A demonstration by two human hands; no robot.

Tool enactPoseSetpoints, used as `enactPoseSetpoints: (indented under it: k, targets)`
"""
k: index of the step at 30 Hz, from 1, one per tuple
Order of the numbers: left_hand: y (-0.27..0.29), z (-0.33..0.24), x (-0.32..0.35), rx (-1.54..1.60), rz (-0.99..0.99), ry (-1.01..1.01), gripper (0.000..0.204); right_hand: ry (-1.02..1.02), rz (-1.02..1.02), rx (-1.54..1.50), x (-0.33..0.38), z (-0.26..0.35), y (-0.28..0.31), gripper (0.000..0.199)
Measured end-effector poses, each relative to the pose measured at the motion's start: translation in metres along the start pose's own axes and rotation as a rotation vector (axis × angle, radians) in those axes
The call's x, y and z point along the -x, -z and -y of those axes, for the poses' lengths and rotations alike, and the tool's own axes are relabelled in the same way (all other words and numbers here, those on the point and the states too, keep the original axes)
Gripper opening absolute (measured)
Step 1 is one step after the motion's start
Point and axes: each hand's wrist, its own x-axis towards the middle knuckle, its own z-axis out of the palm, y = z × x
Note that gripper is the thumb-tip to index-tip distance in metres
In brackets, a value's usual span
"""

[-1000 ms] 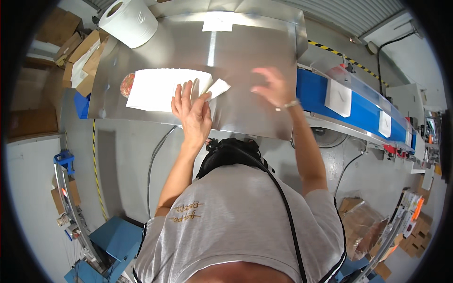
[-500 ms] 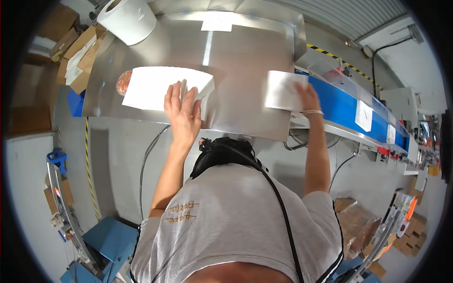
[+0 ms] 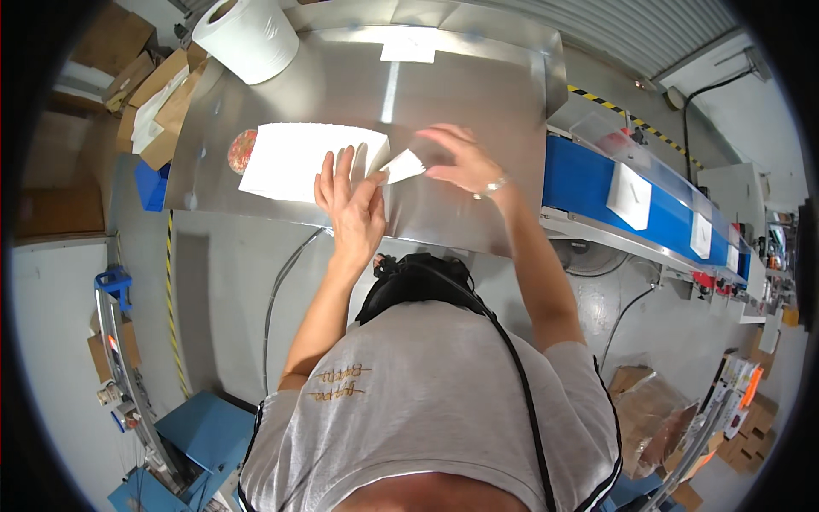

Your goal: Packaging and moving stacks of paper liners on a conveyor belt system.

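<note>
Steel table (image 3: 478, 102), white paper sheet (image 3: 294, 158) lying flat near its front edge, left hand (image 3: 350, 200) spread open pressing on it, right hand (image 3: 456, 158) pinching small white packet (image 3: 403, 166) beside it, paper roll (image 3: 247, 34) at the back corner.

Paper roll (image 3: 248, 36) at steel table (image 3: 478, 94) corner; cardboard boxes (image 3: 162, 94) left; blue conveyor (image 3: 589, 183) right.

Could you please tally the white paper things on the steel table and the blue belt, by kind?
White paper roll: 1
Large white flat sheets on the table: 2
Small white folded piece between the hands: 1
White packets on the blue belt: 2
Total: 6
</note>
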Motion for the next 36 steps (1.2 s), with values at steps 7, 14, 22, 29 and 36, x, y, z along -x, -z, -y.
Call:
enactPoseSetpoints:
  k: [7, 14, 22, 29, 36]
  targets:
    - [0.009, 0.005, -0.007, 0.040, 0.034, 0.066, 0.045, -0.284, 0.065, -0.451, 0.011, -0.040, -0.009, 0.036]
    - [0.011, 0.012, -0.002, 0.022, -0.010, 0.050, 0.034, -0.721, -0.659, -0.063, 0.115, -0.107, 0.087, 0.038]
    - [0.004, 0.009, -0.004, 0.076, -0.051, 0.064, 0.036, -0.427, -0.837, 0.752, 0.125, -0.121, 0.110, 0.054]
    - [0.008, 0.012, -0.005, 0.034, -0.001, 0.037, 0.032, -0.091, 0.022, -0.196, -0.013, 0.014, -0.014, 0.044]
    - [0.019, 0.017, -0.011, 0.026, 0.009, 0.073, 0.048, -0.283, 0.033, -0.585, 0.001, -0.017, -0.017, 0.038]
